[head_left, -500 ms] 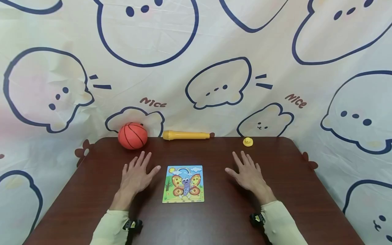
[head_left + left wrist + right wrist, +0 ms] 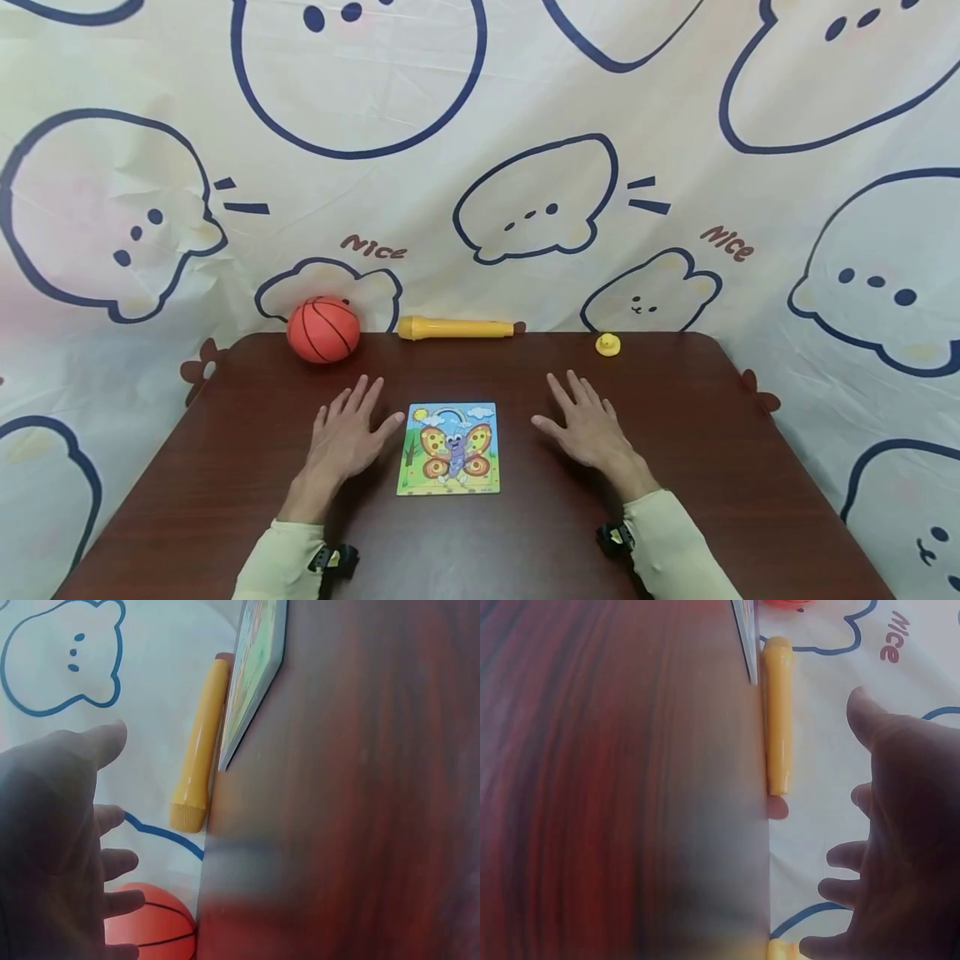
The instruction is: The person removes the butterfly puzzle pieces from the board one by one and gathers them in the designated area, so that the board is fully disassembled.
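Observation:
A square picture board with a butterfly on it lies flat in the middle of the brown table. Just left of it is my left hand, palm down with fingers spread, the thumb tip close to the board's upper left corner. My right hand is on the other side, a short way off from the board, also palm down with spread fingers. Both hands hold nothing. In the left wrist view the board shows its thick edge, beyond the thumb.
Along the table's far edge are an orange-red toy basketball at left, a yellow toy microphone in the middle and a small yellow rubber duck at right. Behind the table hangs a white cloth with cartoon drawings.
Both hands have moved inward toward the picture board, the left one to the right and the right one to the left. The board and the toys lie as before.

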Tool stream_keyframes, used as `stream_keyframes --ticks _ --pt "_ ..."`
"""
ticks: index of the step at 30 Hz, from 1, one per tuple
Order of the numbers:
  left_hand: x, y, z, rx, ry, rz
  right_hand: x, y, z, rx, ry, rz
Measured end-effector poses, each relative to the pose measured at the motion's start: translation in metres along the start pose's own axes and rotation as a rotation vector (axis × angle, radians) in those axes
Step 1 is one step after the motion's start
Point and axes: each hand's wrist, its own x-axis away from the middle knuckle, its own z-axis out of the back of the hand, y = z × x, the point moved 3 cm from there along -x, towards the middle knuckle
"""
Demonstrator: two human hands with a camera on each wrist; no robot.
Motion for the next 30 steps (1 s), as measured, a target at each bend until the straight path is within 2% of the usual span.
stream_keyframes --ticks 7,22,30 --pt "0.002 0.007 -0.007 0.013 -0.025 0.000 -0.004 -0.013 -0.008 -0.040 0.004 0.031" --pt "0.008 0.025 -0.018 0.035 -0.120 -0.047 -0.017 -0.052 -0.028 -0.036 -0.038 0.087" --pt "0.011 0.025 -0.024 0.044 -0.187 -0.023 -0.022 -0.072 -0.034 -0.034 -0.070 0.167"
